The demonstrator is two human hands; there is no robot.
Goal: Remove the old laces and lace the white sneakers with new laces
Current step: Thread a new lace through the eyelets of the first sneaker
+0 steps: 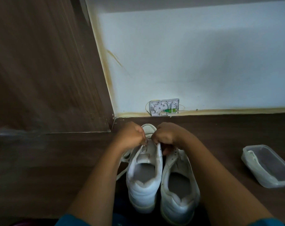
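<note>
Both my hands are at the front of one white sneaker, with a lace in my left fingers.

The two sneakers stand side by side on the dark wooden floor, touching, heels toward me and toes toward the white wall. My left hand is curled over the left sneaker, its fingertips pinching a white lace that trails down and loops on the floor just beside that shoe. My right hand is curled too, its fingers gripping the right eyelet edge of the same shoe, with the thumb tucked between the two shoes. The right sneaker shows bare eyelets. Well off to my right lies a clear plastic container with something white inside that I cannot make out. A small white wall box sits low on the wall.
</note>
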